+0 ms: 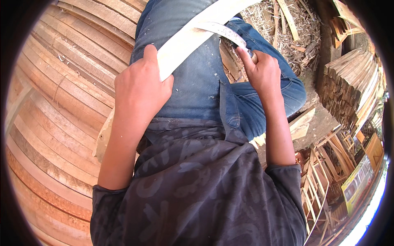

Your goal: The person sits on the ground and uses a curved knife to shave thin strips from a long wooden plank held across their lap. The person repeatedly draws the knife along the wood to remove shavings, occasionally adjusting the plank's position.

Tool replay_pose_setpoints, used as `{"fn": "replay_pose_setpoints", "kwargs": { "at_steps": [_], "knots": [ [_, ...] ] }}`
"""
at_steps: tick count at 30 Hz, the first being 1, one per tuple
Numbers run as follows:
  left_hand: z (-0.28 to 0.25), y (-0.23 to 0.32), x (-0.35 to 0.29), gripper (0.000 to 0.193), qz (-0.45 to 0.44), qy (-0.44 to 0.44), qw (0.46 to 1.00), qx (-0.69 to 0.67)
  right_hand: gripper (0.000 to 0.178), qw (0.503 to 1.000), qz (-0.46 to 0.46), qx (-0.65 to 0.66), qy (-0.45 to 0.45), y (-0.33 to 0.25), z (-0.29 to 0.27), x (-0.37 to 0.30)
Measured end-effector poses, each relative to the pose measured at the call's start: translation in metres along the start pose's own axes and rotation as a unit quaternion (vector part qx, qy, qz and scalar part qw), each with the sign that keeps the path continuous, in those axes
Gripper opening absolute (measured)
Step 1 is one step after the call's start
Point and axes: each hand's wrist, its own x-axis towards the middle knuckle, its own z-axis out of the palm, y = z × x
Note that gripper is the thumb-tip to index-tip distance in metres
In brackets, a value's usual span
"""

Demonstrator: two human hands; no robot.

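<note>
A pale, smooth wooden slat [180, 45] slants across my thighs toward the upper right. My left hand [141, 84] is closed round its near end, thumb lying along the side. My right hand [264, 69] grips the handle of a knife [230, 33] with a curved, speckled blade. The blade reaches leftward from the fist, and its tip end meets the face of the slat around the middle. Most of the knife's handle is hidden in my fingers, and the slat's far end runs out of view at the top.
Stacked boards [61, 82] fill the left side. Wood shavings [262, 20] cover the ground beyond my right knee. A bundle of cut wood strips [349, 78] lies at the right, above a slatted wooden frame [316, 180] and a yellow-edged sign [357, 184].
</note>
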Motion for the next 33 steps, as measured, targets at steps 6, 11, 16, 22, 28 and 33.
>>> {"fn": "replay_pose_setpoints", "kwargs": {
  "at_steps": [6, 11, 16, 22, 28, 33],
  "knots": [
    [-0.011, -0.005, 0.001, 0.036, 0.007, -0.043, 0.999, -0.022, 0.065, 0.997, 0.029, 0.002, 0.070, 0.032, 0.006, 0.038],
    [-0.024, -0.014, -0.010, 0.041, -0.012, -0.075, 0.994, -0.073, 0.064, 0.986, 0.096, 0.120, 0.067, 0.055, -0.003, 0.043],
    [-0.021, -0.016, -0.022, 0.041, -0.049, -0.046, 0.996, -0.064, 0.057, 0.984, 0.015, 0.176, 0.012, 0.016, 0.007, -0.012],
    [-0.005, -0.026, -0.010, 0.038, -0.048, -0.086, 0.982, -0.158, 0.055, 0.982, -0.099, 0.159, -0.015, -0.016, 0.028, -0.052],
    [0.005, -0.026, -0.014, 0.040, -0.053, -0.066, 0.979, -0.187, 0.058, 0.987, -0.131, 0.092, 0.021, -0.017, 0.031, -0.048],
    [0.011, -0.039, -0.007, 0.038, -0.004, -0.064, 0.963, -0.263, 0.059, 0.984, -0.157, 0.055, 0.067, -0.015, 0.034, -0.026]
  ]
}}
